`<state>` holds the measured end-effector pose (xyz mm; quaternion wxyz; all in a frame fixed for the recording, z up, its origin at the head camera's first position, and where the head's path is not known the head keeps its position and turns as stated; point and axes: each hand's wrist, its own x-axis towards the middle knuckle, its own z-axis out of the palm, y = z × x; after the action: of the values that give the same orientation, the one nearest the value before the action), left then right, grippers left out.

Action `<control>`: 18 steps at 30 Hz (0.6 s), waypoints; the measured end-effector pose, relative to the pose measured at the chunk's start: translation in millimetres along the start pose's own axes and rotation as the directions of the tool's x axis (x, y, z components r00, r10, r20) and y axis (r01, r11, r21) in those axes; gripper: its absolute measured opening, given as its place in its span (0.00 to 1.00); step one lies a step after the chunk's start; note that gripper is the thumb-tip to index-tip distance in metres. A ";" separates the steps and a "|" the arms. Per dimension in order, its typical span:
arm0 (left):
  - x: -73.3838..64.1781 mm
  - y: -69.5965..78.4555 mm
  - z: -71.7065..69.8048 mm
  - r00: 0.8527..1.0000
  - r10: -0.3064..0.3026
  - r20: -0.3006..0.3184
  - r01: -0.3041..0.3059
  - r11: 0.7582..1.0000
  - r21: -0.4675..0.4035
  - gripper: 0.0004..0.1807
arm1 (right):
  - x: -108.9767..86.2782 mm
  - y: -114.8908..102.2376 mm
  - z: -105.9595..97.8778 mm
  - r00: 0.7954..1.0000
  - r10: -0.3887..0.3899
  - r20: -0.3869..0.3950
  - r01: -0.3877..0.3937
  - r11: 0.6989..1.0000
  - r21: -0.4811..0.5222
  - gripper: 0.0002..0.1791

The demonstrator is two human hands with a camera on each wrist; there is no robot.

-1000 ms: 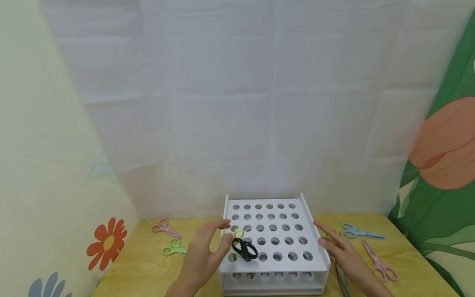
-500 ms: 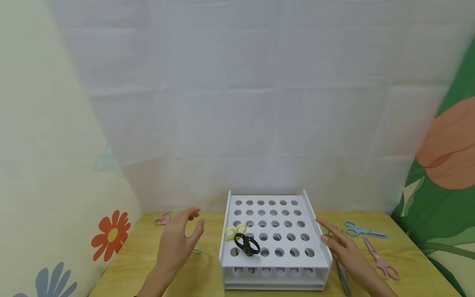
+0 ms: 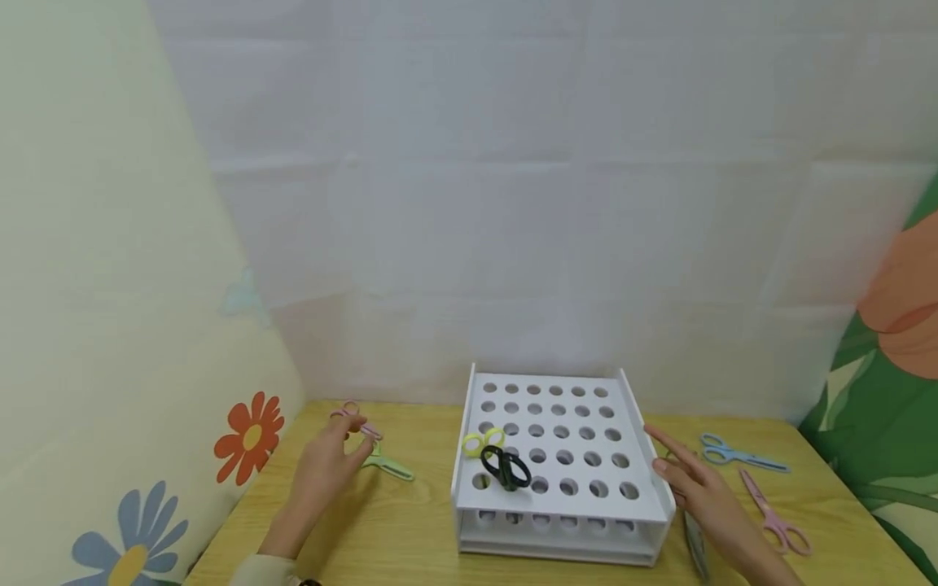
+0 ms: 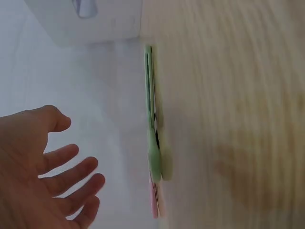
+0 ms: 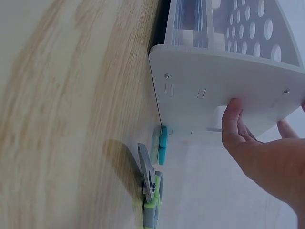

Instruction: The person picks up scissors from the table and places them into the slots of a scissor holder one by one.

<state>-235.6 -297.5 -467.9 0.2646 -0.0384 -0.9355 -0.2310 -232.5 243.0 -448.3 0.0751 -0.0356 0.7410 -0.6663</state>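
My left hand (image 3: 326,464) reaches over the table's left side, fingers loosely bent, close to green scissors (image 3: 392,467) and pink scissors (image 3: 372,431). In the left wrist view a gap shows between the fingers and the green scissors (image 4: 152,143). My right hand (image 3: 703,488) touches the right side panel of a white rack (image 3: 542,503) full of round holes. In the right wrist view its thumb side rests on that panel (image 5: 190,109) beside an oval cutout. Black-handled scissors (image 3: 504,470) and yellow-handled scissors (image 3: 484,443) stand in the rack's left holes, handles up.
Blue scissors (image 3: 747,460) and another pair of pink scissors (image 3: 762,496) lie right of the rack. Grey-bladed scissors (image 5: 148,183) with grey-green handles lie beside it, near a teal object (image 5: 163,145). A white sheet (image 3: 454,203) hangs behind the table.
My left hand has moved left, away from the black-handled scissors in the rack, to the green and pink scissors. My right hand keeps its place at the rack's side. The head view has shifted left.
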 end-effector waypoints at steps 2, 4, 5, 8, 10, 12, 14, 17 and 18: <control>4.3 -5.7 -2.2 0.999 -0.016 0.032 0.015 1.000 0.021 0.24 | 1.3 -0.9 -1.0 1.000 0.004 -0.002 -0.004 1.000 0.001 0.36; 7.5 -9.9 -5.1 0.996 -0.043 0.083 0.040 0.999 0.035 0.29 | 2.5 -0.9 -1.7 1.000 0.009 -0.007 -0.009 1.000 0.006 0.36; 8.8 -11.7 -6.3 0.992 -0.056 0.114 0.051 0.998 0.043 0.31 | 2.9 -0.6 -2.1 1.000 0.013 -0.012 -0.013 1.000 0.008 0.36; 9.2 -16.6 -9.5 0.970 -0.104 0.218 0.090 0.993 0.071 0.38 | 3.6 1.3 -3.3 0.999 0.032 -0.018 -0.032 0.999 0.003 0.36; 7.7 -20.5 -11.2 0.951 -0.131 0.280 0.111 0.990 0.083 0.41 | 3.6 3.1 -4.0 0.998 0.052 -0.023 -0.052 0.999 -0.003 0.37; 5.0 -24.7 -12.4 0.931 -0.161 0.329 0.137 0.986 0.094 0.42 | 4.2 4.7 -4.5 0.997 0.068 -0.021 -0.068 0.998 -0.005 0.38; 1.9 -29.1 -13.1 0.913 -0.182 0.365 0.155 0.983 0.104 0.41 | 4.7 5.6 -4.6 0.997 0.075 -0.020 -0.075 0.997 -0.002 0.38; -2.0 -34.9 -12.1 0.896 -0.198 0.399 0.161 0.979 0.125 0.41 | 6.0 5.2 -4.8 0.998 0.064 -0.008 -0.064 0.998 0.003 0.37; -3.0 -36.5 -11.4 0.894 -0.197 0.403 0.155 0.979 0.135 0.41 | 6.0 4.7 -4.9 0.999 0.053 0.002 -0.053 0.999 0.002 0.37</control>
<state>-234.8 -335.0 -475.9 0.0398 0.0117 -0.9801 -0.1941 -239.0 247.5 -452.8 0.0935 -0.0163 0.7410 -0.6648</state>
